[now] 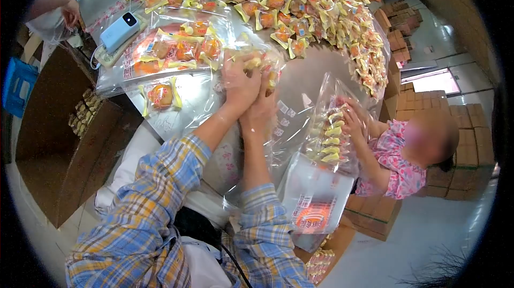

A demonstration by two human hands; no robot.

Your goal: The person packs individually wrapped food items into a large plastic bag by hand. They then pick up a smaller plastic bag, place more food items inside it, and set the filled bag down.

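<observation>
On the bench point(316, 68), in from its near edge, a clear bag point(276, 61) wraps both hands. The left hand point(240, 86) curls round wrapped cakes point(253, 63); I can't tell the right hand's point(260, 108) grip. Best squeeze softly, keeping rows flat.

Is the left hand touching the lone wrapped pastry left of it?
Apart: the head view shows pale surface between the left hand and the wrapped pastry.
</observation>
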